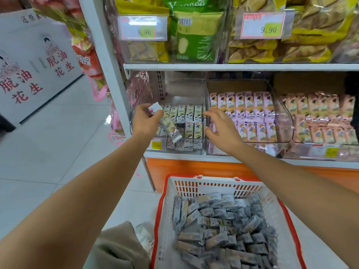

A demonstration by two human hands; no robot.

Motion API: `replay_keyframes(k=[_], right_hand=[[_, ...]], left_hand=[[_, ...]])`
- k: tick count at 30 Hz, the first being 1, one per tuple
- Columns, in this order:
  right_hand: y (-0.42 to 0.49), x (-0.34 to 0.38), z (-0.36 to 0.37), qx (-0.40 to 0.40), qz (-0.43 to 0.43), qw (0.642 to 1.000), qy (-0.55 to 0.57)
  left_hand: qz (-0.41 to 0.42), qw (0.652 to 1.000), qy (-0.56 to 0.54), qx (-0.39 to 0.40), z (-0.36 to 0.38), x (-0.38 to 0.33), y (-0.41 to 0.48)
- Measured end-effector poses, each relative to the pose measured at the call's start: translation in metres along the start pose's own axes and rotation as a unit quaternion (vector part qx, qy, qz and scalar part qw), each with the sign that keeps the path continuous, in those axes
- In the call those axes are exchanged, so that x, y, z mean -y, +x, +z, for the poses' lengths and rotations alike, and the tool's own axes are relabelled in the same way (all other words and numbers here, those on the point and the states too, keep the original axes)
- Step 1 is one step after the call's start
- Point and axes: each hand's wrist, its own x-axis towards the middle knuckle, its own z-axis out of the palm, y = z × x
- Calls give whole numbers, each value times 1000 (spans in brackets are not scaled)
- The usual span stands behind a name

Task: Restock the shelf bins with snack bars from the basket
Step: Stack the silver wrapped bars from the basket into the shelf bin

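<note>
L grip (145,119) is tight round one snack bar (169,126). Fingers & thumb curl on the top end of it. The bar is tilted, w/ its low end down & to the R. It is up in the air, over the front of the left bin (174,88).

That bin is clear plastic & sits on the low shelf (233,155). Inside, green bars (189,113) stand in neat rows, side by side. The L grip hides the L part of the bin, so can't tell what is there.

R grip (223,129) is wide. Its fingers are spread & a bit bent, w/ nothing in them. It hangs by the wall btwn the left bin & the middle bin (281,123), just in front of the bars.

The middle bin has purple bars (250,105) in rows. Far R is one more bin w/ pink bars (320,111).

The basket (194,186) is white w/ a red rim. It is on the floor (58,133), below the shelf & well below both grips. Lots of grey bars (223,230) lie in it in a big heap, all mixed up.

Up top are yellow packs (252,49) & green packs (196,41). A price tag (143,29) says 9.90.

On the L is a big white box (29,65) w/ red writing. A knee (116,249) in tan cloth & a shoe (144,235) are just beside the basket.
</note>
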Motion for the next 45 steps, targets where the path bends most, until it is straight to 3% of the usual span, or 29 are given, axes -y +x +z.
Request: replay_keyframes(k=[8,14,20,26,33,40,42,45], right_hand=[[2,-16,16,-6,-37,999,4],[1,-19,23,-18,-48,997,-56],[-1,-22,29,-34,-70,990,-118],[-1,-23,31,-29,-73,986,-145],[-2,-21,26,-11,-66,991,-116],[-38,-15,12,-30,-119,989,-79],[-61,-13,13,-55,-158,982,-90],[-103,-22,25,-37,-177,979,-94]], left_hand=[[51,996,72,11,35,6,45],[-8,978,169,119,61,23,60],[0,959,258,113,72,37,63],[-36,958,244,149,69,38,64],[95,898,374,212,54,27,27],[355,872,332,55,18,33,-49],[375,865,332,36,11,49,-73],[331,867,368,55,8,89,-110]])
